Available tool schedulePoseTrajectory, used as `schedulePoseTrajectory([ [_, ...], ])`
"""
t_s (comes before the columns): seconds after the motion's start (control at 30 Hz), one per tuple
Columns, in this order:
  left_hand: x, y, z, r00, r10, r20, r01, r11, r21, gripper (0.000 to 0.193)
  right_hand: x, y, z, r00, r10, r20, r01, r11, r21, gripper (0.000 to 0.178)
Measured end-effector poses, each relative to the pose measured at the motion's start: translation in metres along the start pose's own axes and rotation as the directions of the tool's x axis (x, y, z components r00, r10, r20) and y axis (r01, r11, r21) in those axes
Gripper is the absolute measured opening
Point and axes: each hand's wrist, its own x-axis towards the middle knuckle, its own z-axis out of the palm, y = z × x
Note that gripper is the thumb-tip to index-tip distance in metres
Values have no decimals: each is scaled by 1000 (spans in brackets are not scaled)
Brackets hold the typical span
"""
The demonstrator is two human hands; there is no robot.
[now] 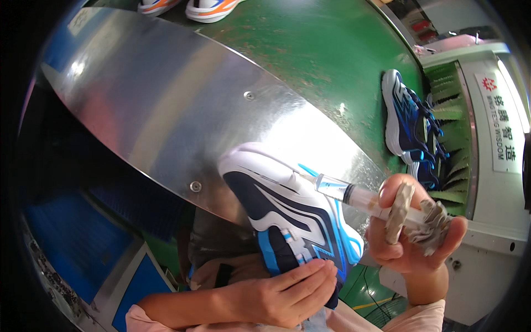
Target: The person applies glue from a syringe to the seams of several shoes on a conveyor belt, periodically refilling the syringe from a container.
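A white, navy and blue running shoe [287, 205] is tilted on its side over the edge of the metal plate, its white sole facing away from me. My left hand [293, 296] grips it at the heel and collar, thumb out of sight. In my right hand [415, 232] is a clear syringe [354, 195], its plunger end wrapped in beige tape or cloth. The syringe points left, and its tip is at the seam between the sole and the upper. Whether the tip touches there is hard to tell in the glare.
A shiny metal plate [166, 99] with screws borders a green conveyor belt [310, 50]. Dark blue shoes [409, 116] lie at right by a machine opening with green strip curtains [453, 138]. White and orange shoes [213, 10] are at the far edge. Blue panels [77, 249] stand lower left.
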Motion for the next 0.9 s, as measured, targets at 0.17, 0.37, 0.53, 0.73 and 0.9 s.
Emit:
schedulePoseTrajectory([
  [0.17, 4, 4, -6, 995, -20, 100, 18, 1000, 14, 20, -44, 27, -5, 992, 5, -130, 10, 993, 114, 107],
  [0.37, 8, 8, -2, 995, -52, 83, 48, 998, 46, 16, -79, 66, -14, 988, -60, -142, 93, 967, 237, 104],
  [0.53, 9, 9, -1, 995, -16, 99, 4, 993, 116, 14, -100, 82, -22, 994, -40, -97, 66, 957, 282, 103],
  [0.73, 12, 11, 0, 991, -12, 136, -12, 985, 174, 18, -125, 96, -28, 996, 1, -93, 36, 921, 387, 106],
  [0.9, 18, 8, -3, 974, 5, 226, -54, 976, 212, 21, -144, 108, -43, 996, 36, -78, 7, 868, 496, 106],
])
